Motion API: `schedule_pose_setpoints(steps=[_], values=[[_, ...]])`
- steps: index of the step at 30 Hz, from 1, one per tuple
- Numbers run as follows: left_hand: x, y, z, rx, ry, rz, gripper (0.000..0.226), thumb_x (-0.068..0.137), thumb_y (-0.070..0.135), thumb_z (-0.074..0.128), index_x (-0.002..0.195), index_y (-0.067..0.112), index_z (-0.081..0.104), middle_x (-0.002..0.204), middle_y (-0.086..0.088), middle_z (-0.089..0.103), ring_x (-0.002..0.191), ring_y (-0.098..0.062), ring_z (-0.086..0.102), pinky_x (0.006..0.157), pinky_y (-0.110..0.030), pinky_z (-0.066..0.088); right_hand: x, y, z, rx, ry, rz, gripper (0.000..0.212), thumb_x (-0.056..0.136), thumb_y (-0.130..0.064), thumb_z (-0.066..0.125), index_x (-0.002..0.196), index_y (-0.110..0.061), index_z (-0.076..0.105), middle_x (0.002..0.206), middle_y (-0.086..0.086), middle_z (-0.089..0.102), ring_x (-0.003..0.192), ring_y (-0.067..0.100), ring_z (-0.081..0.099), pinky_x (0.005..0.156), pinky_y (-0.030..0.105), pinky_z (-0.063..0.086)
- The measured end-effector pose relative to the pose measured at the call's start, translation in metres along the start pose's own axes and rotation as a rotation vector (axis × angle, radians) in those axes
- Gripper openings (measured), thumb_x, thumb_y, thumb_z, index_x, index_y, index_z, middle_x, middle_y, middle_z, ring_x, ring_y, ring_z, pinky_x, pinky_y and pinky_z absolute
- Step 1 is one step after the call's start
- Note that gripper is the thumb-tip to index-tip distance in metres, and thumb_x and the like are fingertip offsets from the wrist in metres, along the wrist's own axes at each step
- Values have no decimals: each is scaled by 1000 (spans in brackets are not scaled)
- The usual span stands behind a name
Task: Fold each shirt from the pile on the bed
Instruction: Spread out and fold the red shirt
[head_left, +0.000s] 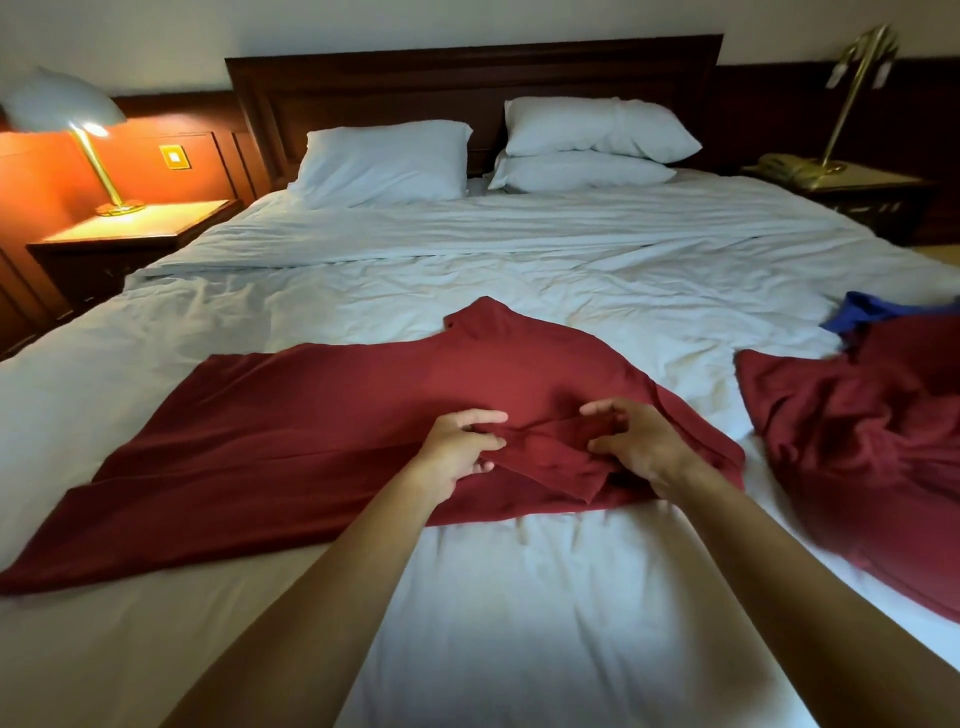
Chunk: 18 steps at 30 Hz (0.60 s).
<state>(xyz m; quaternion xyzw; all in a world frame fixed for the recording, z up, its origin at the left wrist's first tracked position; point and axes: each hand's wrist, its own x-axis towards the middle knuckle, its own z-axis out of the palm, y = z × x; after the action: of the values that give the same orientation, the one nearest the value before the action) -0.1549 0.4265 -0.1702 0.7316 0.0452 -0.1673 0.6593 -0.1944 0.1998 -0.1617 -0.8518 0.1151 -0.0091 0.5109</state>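
Observation:
A dark red shirt (332, 415) lies spread across the white bed (519, 597), its body running to the left and its collar pointing to the far side. Its near sleeve is folded over onto the body. My left hand (460, 449) pinches the left end of that sleeve fold. My right hand (639, 441) pinches the sleeve's right part between thumb and fingers. At the right edge lies the pile: a crumpled dark red shirt (862, 447) with a blue garment (872, 312) behind it.
Three white pillows (384, 161) lean on the dark wooden headboard (467, 78). A lit lamp (78, 130) stands on the left nightstand (135, 234). A brass lamp (852, 98) and a phone stand on the right nightstand.

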Motion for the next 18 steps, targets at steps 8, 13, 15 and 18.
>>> schedule_pose_setpoints(steps=[8,13,15,18], values=[[-14,-2,-25,553,-143,42,44,77,22,86,119,21,72,102,0,63,63,-8,60,54,-18,49,-10,9,-11,-378,-94,-29,26,88,-1,63,95,-23,75,77,-6,71,41,2,56,46,10,41],[-14,0,-38,832,-187,222,43,88,49,70,129,35,65,114,3,65,104,-11,61,89,-18,41,-15,0,-8,-736,-77,-110,42,82,-49,67,122,-36,65,130,1,57,118,19,52,103,31,39],[-21,-1,-56,821,-228,259,43,93,41,68,135,35,60,114,2,64,108,-9,59,90,-15,38,-27,-5,-3,-833,-78,-198,49,84,-61,59,131,-45,55,141,-1,38,134,25,33,112,45,28],[-35,-5,-99,809,-227,296,35,92,27,71,125,37,65,111,9,69,105,-1,62,95,-18,43,-42,-13,7,-920,-148,-403,49,91,-56,56,138,-47,49,160,-7,16,147,21,7,115,47,15]])
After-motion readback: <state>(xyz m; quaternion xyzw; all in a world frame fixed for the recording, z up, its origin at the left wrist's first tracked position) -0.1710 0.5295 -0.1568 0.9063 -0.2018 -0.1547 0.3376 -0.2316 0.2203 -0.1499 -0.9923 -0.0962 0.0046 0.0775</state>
